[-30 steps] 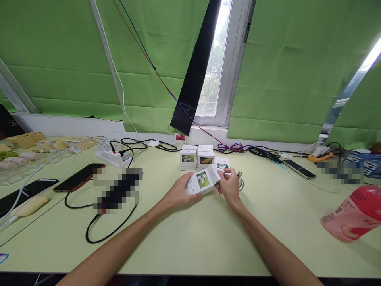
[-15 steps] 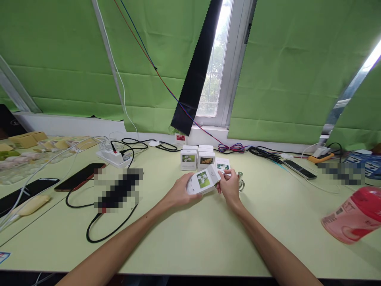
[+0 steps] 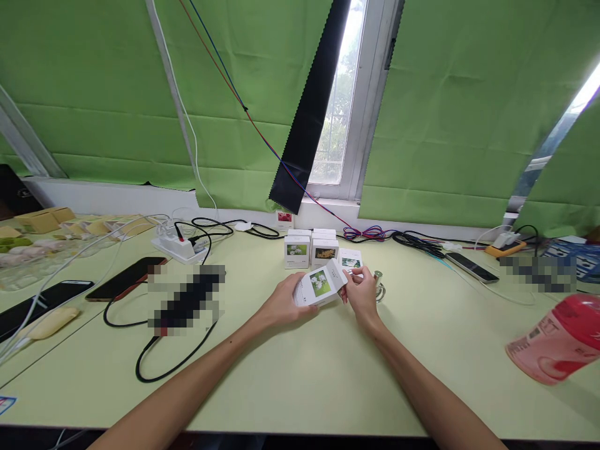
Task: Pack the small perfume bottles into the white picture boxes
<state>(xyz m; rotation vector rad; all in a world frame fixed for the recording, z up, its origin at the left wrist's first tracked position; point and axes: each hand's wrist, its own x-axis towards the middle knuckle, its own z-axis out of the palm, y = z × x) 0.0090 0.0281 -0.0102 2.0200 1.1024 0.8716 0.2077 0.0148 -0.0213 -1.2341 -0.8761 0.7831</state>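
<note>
Left hand (image 3: 281, 304) grips a small white box (image 3: 319, 286) with a flower picture on its face, fingers wrapped around its left end, box tilted and held just above the surface (image 3: 300, 381). Right hand (image 3: 360, 294) is at the box's open end flap (image 3: 338, 272), fingertips pinched together on something small and silvery; too small to tell what it is. Box mouth faces the right hand, the two touching or nearly so.

Step in hand, as I judge it: working at the open end of the box, the small item either going in or coming out; cannot tell which. The next move calls for the left hand keeping the box steady and the mouth clear of the flap while the right hand works in line with the opening.

Behind the hands: a cluster of similar white boxes (image 3: 310, 247) standing upright, a small metal object (image 3: 379, 284) just beside the right hand. Left: power strip (image 3: 178, 247), phones (image 3: 124, 279), black cable (image 3: 154, 369). Right: red-capped pink bottle (image 3: 555, 340) lying tilted.
</note>
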